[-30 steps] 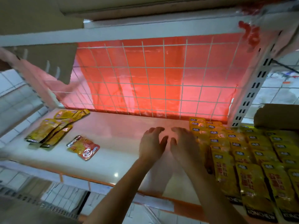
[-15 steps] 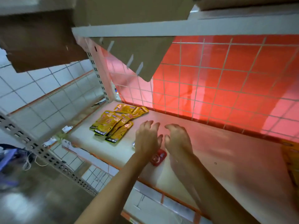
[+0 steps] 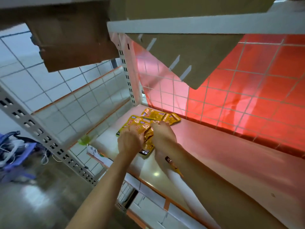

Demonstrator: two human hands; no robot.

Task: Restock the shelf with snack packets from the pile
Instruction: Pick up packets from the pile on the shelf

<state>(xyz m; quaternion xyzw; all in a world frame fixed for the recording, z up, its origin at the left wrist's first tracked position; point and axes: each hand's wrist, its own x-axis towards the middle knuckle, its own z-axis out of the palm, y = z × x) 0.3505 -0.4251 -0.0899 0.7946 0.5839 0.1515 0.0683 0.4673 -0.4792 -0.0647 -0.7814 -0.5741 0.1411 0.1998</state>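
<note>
On the white metal shelf (image 3: 206, 154), glossy yellow snack packets (image 3: 160, 116) lay piled at its ten o'clock corner. The left hand (image 3: 130, 140) and right hand (image 3: 162, 135) pressed together there, fingers clamped on crumpled packets; one black-ended packet showed "HEW".

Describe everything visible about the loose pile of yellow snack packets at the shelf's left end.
The pile of yellow packets lies flat and overlapping on the white shelf, near the corner post and the wire back grid. They look like glossy foil pouches with orange print and black bottom bands. The left hand and right hand press on the nearer ones, crumpling one between them.
</note>
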